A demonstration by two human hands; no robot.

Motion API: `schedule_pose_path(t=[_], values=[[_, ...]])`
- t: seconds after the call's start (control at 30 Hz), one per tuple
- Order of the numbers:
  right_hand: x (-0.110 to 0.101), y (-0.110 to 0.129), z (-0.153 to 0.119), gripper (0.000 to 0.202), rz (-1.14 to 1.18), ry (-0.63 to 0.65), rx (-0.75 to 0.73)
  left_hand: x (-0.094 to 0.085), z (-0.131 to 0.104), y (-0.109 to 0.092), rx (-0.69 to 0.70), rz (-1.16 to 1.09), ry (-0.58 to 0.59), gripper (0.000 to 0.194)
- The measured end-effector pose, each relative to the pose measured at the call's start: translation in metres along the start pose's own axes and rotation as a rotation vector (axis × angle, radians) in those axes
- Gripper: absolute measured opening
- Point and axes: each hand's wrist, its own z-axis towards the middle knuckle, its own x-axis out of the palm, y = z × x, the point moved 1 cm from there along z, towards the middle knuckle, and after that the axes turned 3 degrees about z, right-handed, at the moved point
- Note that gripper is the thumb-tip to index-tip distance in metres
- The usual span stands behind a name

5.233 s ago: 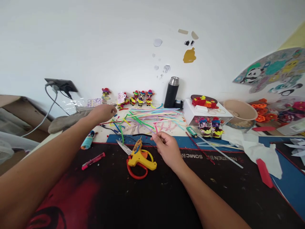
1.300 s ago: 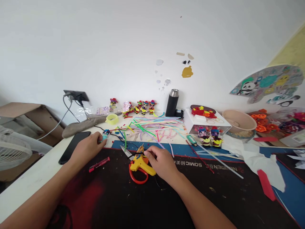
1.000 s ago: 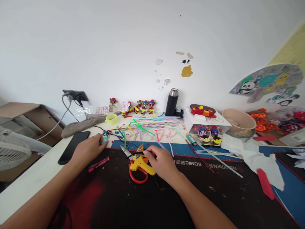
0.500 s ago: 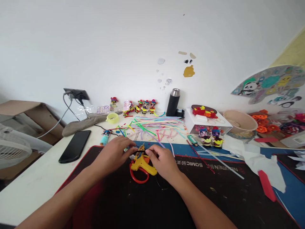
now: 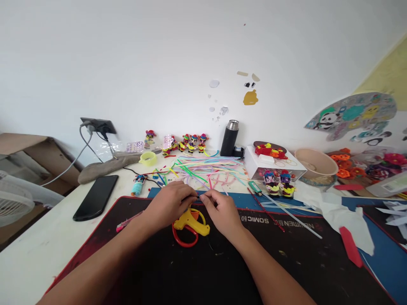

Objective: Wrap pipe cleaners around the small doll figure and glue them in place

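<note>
My left hand (image 5: 171, 201) and my right hand (image 5: 221, 209) meet at the mat's back part, fingertips pinched and nearly touching. Between them runs a thin black pipe cleaner (image 5: 199, 197), only a short bit of it showing. Just below the fingers lies a yellow glue gun (image 5: 194, 223), its nozzle end hidden by my left hand. Red-handled scissors (image 5: 186, 244) lie beside and partly under the glue gun. A pink cutter (image 5: 129, 222) is partly covered by my left forearm.
Loose pastel pipe cleaners (image 5: 210, 167) spread behind the hands. Several small figures (image 5: 192, 144) stand along the wall near a black thermos (image 5: 229, 139). A phone (image 5: 96, 198) lies left. Two figures (image 5: 279, 184) stand before a white box (image 5: 251, 165). White paper (image 5: 345, 216) lies right.
Both hands have shifted slightly right and closed in on each other, so less of the black pipe cleaner shows. The view has moved a little, and the pink cutter has come into sight.
</note>
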Motion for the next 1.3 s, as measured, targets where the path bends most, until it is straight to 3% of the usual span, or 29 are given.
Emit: schedule_pose_path(t=[0.3,0.53,0.73,0.9,1.1,1.3], values=[[-0.002,-0.002,0.001,0.029,0.022,0.003,-0.005,0.016,-0.008,0.018,-0.050,-0.156,-0.099,0.024],[-0.007,-0.003,0.002,0.031,0.076,-0.057,0.032,0.007,-0.011,0.036,-0.355,-0.269,-0.204,0.030],[0.000,0.013,-0.006,0.025,-0.111,0.206,-0.013,0.002,-0.011,0.044,-0.447,-0.269,-0.275,0.032],[0.005,0.022,-0.010,0.036,-0.355,0.368,-0.077,0.004,-0.010,0.050,-0.462,-0.192,-0.273,0.032],[0.006,0.028,-0.018,0.054,-0.400,0.422,-0.014,0.003,-0.011,0.057,-0.470,-0.159,-0.297,0.033],[0.015,0.027,-0.029,0.042,-0.504,0.390,-0.066,0.007,-0.010,0.062,-0.463,-0.177,-0.283,0.033]])
